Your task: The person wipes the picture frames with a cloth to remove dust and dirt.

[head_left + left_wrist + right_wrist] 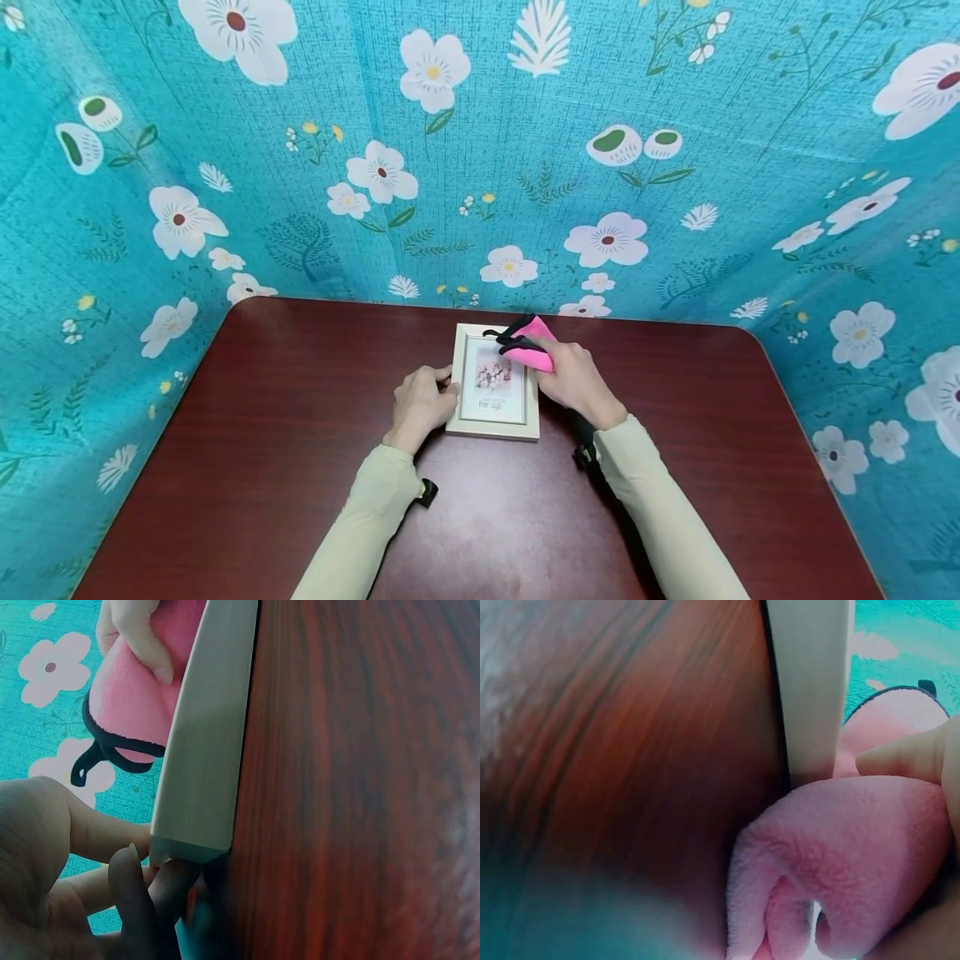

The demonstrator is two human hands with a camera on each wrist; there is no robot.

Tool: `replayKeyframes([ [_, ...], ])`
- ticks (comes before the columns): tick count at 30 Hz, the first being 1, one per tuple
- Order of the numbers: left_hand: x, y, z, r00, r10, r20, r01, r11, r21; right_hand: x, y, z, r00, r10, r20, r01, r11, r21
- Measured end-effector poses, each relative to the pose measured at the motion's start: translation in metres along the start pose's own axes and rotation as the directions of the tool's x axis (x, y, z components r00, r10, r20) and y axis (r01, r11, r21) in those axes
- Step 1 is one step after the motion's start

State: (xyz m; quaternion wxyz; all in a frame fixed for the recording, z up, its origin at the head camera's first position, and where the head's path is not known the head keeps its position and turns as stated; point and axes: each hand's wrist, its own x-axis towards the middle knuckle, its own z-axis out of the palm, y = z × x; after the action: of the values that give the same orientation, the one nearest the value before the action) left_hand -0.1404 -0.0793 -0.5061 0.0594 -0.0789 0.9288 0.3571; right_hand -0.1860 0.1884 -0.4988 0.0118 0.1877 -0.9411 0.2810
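A cream picture frame [492, 429] with a flower print lies on the dark red table. The left hand [424, 403] grips its left edge; in the left wrist view the thumb and fingers of that hand [75, 877] pinch the frame's side [202, 750]. Bunched in the right hand [573, 377] is a pink cloth [531, 357] with black edging and a loop, lying over the frame's upper right part. The right wrist view shows the cloth [847, 855] folded against the frame's side [810, 690], under the right hand's fingers [907, 756].
The dark red table [300, 367] extends around the frame on all sides. Behind it and at both sides hangs a turquoise curtain [480, 150] with white flowers. A black wrist device [427, 492] sits at the left wrist, another [585, 456] at the right.
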Motion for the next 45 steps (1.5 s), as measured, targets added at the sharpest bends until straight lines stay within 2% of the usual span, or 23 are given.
replayKeyframes([
  [5,-0.001,0.000,0.001,1.000,-0.007,0.004,0.008,1.000,-0.007,-0.009,-0.003,-0.002,1.000,0.022,0.005,-0.022,1.000,0.021],
  [17,-0.001,-0.001,0.001,1.000,-0.006,0.004,0.006,1.000,-0.008,-0.033,-0.012,-0.007,0.997,0.033,0.075,-0.038,0.998,0.058],
  [27,-0.002,0.003,0.002,1.000,-0.004,0.008,0.004,1.000,-0.015,-0.051,-0.019,-0.011,0.989,0.070,0.129,-0.080,0.994,0.074],
  [32,-0.001,0.003,0.001,1.000,-0.013,0.018,0.013,1.000,-0.018,-0.059,-0.023,-0.012,0.989,0.069,0.133,-0.080,0.994,0.080],
  [45,0.000,0.001,-0.001,1.000,0.011,0.009,-0.011,1.000,-0.028,-0.080,-0.034,-0.012,0.986,0.074,0.152,-0.086,0.993,0.080],
])
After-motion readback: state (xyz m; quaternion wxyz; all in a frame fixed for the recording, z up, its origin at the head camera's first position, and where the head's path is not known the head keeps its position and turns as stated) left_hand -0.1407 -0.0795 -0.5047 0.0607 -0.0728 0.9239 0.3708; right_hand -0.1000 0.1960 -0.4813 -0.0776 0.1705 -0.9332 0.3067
